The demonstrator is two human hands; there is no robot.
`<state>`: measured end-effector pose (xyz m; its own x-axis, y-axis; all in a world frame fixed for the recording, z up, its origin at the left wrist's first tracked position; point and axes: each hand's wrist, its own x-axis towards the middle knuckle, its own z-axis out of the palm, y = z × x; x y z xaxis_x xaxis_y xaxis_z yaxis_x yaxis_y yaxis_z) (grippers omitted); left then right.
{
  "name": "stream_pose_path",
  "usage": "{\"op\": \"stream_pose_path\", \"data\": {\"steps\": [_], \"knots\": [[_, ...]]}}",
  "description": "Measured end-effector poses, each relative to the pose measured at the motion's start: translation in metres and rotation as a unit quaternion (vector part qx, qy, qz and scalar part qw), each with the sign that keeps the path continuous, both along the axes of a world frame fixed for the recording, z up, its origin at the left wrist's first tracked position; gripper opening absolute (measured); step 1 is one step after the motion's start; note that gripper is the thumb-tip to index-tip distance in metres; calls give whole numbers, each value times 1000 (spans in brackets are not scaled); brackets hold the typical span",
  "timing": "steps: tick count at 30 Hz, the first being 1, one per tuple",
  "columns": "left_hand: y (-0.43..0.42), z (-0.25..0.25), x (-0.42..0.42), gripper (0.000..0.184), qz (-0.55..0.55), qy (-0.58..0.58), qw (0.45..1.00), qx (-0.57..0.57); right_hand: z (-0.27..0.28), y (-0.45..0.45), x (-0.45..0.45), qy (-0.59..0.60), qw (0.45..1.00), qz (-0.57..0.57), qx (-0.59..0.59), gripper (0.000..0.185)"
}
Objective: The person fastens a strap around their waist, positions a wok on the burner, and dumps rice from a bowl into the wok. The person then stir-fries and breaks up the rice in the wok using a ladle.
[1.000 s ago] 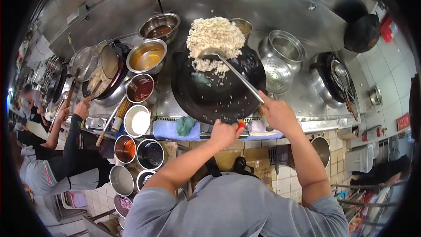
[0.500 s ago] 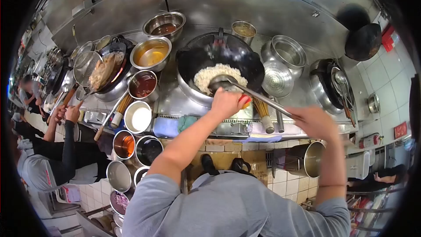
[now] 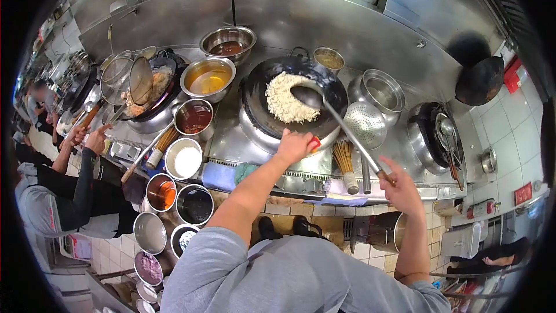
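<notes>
A black wok [image 3: 259,95] sits over the metal burner ring, with a mound of white rice [image 3: 282,101] in it. My left hand [image 3: 294,147] is closed at the wok's near edge, by a small red piece [image 3: 314,143]; the grip itself is partly hidden. In my right hand [image 3: 401,190] is the end of a long-handled ladle [image 3: 354,139], held between thumb and fingers. The ladle's bowl rests against the rice on its right side.
Right of the wok are a perforated strainer [image 3: 366,126], a metal pot [image 3: 383,94] and a bamboo brush [image 3: 344,161]. Bowls of oil [image 3: 208,77] and red sauce [image 3: 194,118] stand left. A co-worker [image 3: 69,197] works at another wok with a mesh skimmer [image 3: 141,81].
The ladle's bowl has moved from the near side of the rice to its right side. The wok has tipped, baring more of its inside, and the rice is spread toward its left.
</notes>
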<state>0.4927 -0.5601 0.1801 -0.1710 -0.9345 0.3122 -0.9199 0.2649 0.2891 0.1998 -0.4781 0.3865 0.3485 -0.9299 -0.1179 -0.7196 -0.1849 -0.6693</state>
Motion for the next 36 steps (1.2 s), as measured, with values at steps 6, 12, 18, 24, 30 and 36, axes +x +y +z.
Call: {"op": "stream_pose_path", "data": {"steps": [6, 12, 18, 24, 30, 36], "knots": [[18, 20, -13, 27, 125, 247, 948, -158, 24, -9, -9, -467, 825, -10, 317, 53], [24, 0, 34, 15, 200, 432, 867, -149, -161, -116, 42, -620, 556, -93, 546, 39], [65, -14, 62, 8, 225, 492, 835, -99, -151, -135, 67, -83, 996, 29, 15, 44], [89, -34, 44, 8, 211, 599, 772, 3, -113, -93, -10, -369, 834, -96, 399, 43], [49, -9, 21, 34, 246, 374, 894, -20, -132, -133, 76, -43, 997, -10, 59, 38], [52, 22, -1, 64, 162, 159, 974, 4, -163, -93, 60, 186, 978, 67, -71, 53]]}}
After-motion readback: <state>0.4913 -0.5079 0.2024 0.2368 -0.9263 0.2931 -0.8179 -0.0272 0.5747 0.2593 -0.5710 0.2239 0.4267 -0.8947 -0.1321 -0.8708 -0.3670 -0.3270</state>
